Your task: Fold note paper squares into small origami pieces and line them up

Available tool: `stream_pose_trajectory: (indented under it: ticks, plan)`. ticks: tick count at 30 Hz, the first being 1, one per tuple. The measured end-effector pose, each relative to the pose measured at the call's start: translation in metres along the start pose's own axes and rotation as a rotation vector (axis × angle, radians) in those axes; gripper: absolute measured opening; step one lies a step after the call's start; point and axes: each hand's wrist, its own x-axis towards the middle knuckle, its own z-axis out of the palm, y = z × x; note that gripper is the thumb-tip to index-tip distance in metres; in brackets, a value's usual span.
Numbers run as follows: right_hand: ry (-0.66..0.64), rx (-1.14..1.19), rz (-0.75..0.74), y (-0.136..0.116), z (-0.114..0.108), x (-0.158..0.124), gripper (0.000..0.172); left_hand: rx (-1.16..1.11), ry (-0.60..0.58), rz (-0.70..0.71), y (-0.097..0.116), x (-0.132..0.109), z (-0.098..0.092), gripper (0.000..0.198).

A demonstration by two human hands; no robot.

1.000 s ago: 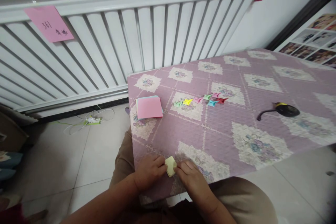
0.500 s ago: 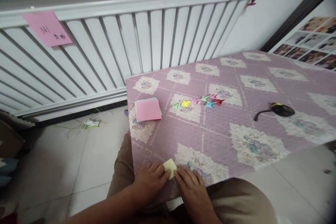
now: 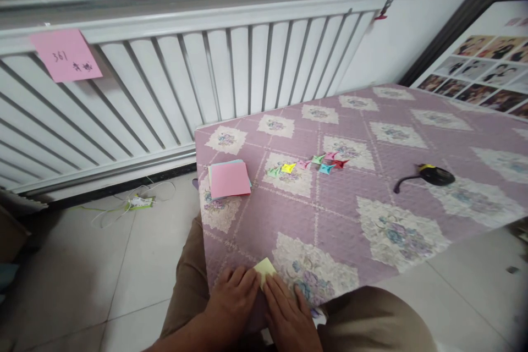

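Near the table's (image 3: pixel 272 217) front left corner, yellow paper (image 3: pixel 264 266) is partly covered by the right hand (image 3: pixel 289 308), fingers nearly straight. It is touched by the loosely curled left hand (image 3: pixel 234 298); any grip cannot be discerned.

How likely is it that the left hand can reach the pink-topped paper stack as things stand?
Probably yes: only patterned tablecloth shows between the left hand and the pink-topped paper stack. However, this hand touches the yellow paper, so it may need to leave that first.
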Motion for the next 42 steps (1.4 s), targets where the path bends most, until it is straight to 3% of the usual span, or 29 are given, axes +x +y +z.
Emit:
stream_pose_trajectory:
  ticks: [4, 7, 11, 14, 20, 27, 34, 37, 42]
  plan:
    - [0.0, -0.001, 0.002, 0.004, -0.007, 0.002, 0.032, 0.004, -0.001, -0.066, 0.001, -0.004, 0.007, 0.041]
    - [0.011, 0.099, 0.107, 0.005, -0.006, 0.011, 0.025, -0.04, 0.012, -0.099, 0.002, 0.0, 0.004, 0.037]
    - [-0.061, 0.238, 0.287, 0.009, -0.004, 0.027, 0.018, -0.154, -0.042, -0.211, 0.0, 0.017, -0.013, 0.019]
    - [-0.07, 0.198, 0.372, 0.013, -0.006, 0.038, 0.011, -0.183, -0.118, -0.23, -0.003, 0.033, -0.027, 0.016]
    - [-0.119, 0.046, 0.443, 0.02, -0.009, 0.05, 0.021, -0.241, -0.184, -0.332, -0.005, 0.051, -0.043, 0.014]
    - [-0.158, 0.093, 0.493, 0.02, -0.007, 0.055, 0.023, -0.293, -0.208, -0.306, -0.006, 0.057, -0.051, 0.013]
    - [-0.105, 0.18, 0.469, 0.017, -0.005, 0.048, 0.021, -0.357, -0.153, -0.32, -0.007, 0.05, -0.038, 0.015]
    - [-0.085, 0.226, 0.458, 0.016, -0.004, 0.046, 0.022, -0.352, -0.169, -0.245, -0.009, 0.049, -0.036, 0.014]
    - [-0.263, 0.348, 0.441, 0.019, -0.017, 0.056, 0.017, -0.35, -0.168, -0.162, -0.013, 0.05, -0.037, 0.004]
